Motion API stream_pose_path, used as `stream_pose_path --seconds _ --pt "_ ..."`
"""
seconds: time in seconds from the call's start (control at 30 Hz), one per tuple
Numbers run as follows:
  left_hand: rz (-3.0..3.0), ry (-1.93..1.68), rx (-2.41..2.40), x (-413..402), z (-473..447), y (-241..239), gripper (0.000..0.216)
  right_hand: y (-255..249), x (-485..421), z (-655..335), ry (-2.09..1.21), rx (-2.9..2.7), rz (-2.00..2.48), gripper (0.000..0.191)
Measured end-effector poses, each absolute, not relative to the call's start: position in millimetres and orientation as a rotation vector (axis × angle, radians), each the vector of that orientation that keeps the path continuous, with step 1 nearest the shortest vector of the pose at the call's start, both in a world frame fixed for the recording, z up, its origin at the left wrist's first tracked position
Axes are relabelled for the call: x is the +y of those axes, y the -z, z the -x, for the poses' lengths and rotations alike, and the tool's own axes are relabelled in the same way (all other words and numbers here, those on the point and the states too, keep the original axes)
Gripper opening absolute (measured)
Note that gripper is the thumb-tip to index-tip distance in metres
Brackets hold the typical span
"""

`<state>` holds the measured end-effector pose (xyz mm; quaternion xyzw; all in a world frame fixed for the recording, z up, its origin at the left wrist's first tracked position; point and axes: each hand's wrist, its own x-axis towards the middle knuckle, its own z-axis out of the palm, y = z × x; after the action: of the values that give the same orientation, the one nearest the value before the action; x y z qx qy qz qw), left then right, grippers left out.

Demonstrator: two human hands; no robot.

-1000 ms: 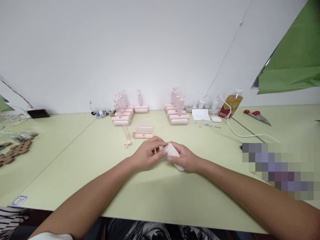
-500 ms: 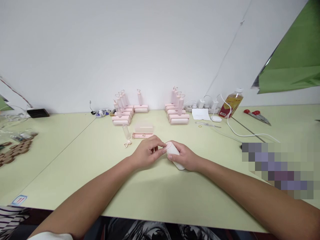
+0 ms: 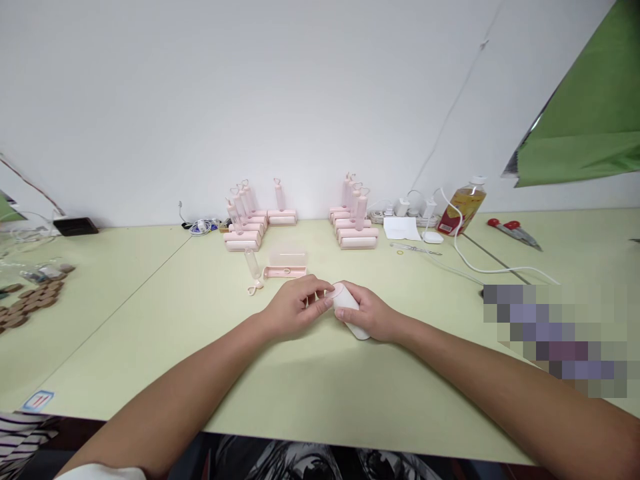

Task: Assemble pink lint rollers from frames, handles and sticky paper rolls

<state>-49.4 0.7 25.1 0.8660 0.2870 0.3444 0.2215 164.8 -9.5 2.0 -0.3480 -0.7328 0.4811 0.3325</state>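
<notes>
A white roll (image 3: 353,317) with a pinkish end lies tilted in my right hand (image 3: 370,312), whose fingers and thumb are wrapped round it. My left hand (image 3: 299,305) has its thumb and forefinger closed at the roll's upper left edge; the other fingers curl loosely. Just beyond the left hand is an opened pink case (image 3: 285,271) with a clear lid and a small ring inside. Left of that case stands a clear tube (image 3: 253,263), tilted, and a pink cap with a looped ring (image 3: 255,288) lies in front of it.
Several pink cases with white rolls (image 3: 243,241) and upright capped tubes stand at the back left, with another group (image 3: 358,239) back right. A drink bottle (image 3: 463,205), white cable (image 3: 455,247), tweezers (image 3: 416,249) and red-handled snips (image 3: 515,232) lie right. Brown discs (image 3: 30,303) sit far left.
The left fingers have shifted very slightly at the roll's edge. Otherwise, both hands and the roll stay in place.
</notes>
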Motion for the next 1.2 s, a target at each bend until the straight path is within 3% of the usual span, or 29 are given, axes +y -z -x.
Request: stream_pose_path --seconds 1.2 --pt "-2.323 -0.799 0.880 2.8 49.0 -26.2 0.034 0.5 -8.3 -164.6 -1.315 -1.856 0.940 0.038"
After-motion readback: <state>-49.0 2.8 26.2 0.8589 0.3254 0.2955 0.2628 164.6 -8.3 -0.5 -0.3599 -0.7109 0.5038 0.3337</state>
